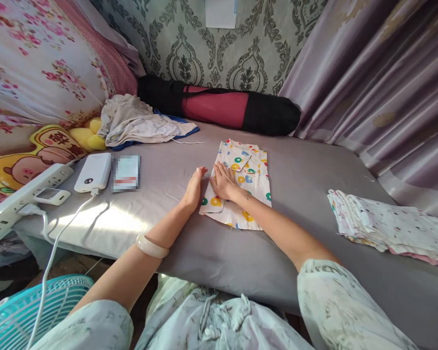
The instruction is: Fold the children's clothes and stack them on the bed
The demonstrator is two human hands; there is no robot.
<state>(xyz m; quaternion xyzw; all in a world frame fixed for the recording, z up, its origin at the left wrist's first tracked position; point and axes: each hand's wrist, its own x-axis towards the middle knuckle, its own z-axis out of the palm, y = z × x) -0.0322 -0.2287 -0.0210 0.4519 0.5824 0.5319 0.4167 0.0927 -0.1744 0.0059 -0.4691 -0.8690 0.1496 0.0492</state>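
Observation:
A small folded garment, white with coloured ring prints, lies on the grey bed sheet. My right hand rests flat on its left part, fingers spread and pointing away from me. My left hand stands on its edge against the garment's left border, fingers straight and together, holding nothing. A pale bangle sits on my left wrist.
A stack of folded patterned cloths lies at right. A crumpled garment and a black-and-red roll bag lie at the back. A white power bank, a power strip and a teal fan are at left.

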